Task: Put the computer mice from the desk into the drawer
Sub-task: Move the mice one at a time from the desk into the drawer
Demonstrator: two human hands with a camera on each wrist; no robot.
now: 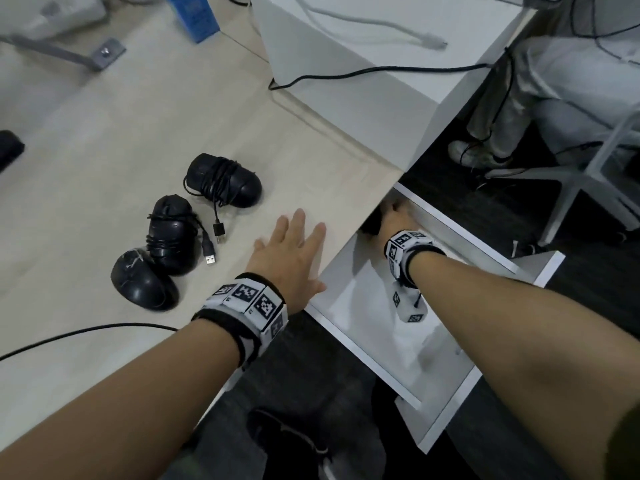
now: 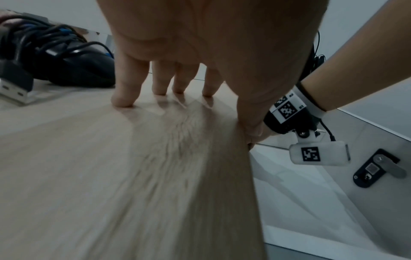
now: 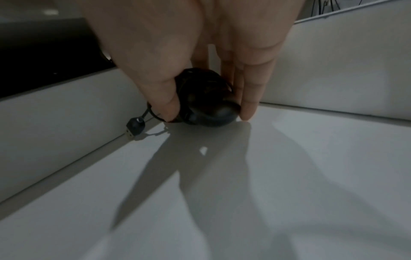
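Observation:
Three black computer mice with their cables wound round them lie on the pale wooden desk point(image 1: 104, 133): one at the back point(image 1: 225, 180), one in the middle point(image 1: 171, 233), one nearest me point(image 1: 142, 280). My left hand point(image 1: 294, 247) rests flat on the desk by its right edge, fingers straight, holding nothing. The white drawer point(image 1: 398, 348) stands pulled out below the desk. My right hand point(image 3: 206, 112) reaches into its far end and pinches a fourth black mouse point(image 3: 209, 98) between thumb and fingers, low at the drawer floor. Its USB plug point(image 3: 134, 128) hangs by the left wall.
A white box point(image 1: 346, 81) with cables over it stands at the desk's back right. Beyond it stands a blue box point(image 1: 197, 15). A black cable point(image 1: 86, 332) crosses the near desk. Another person's legs point(image 1: 502, 116) and a chair frame point(image 1: 588, 181) are beyond the drawer.

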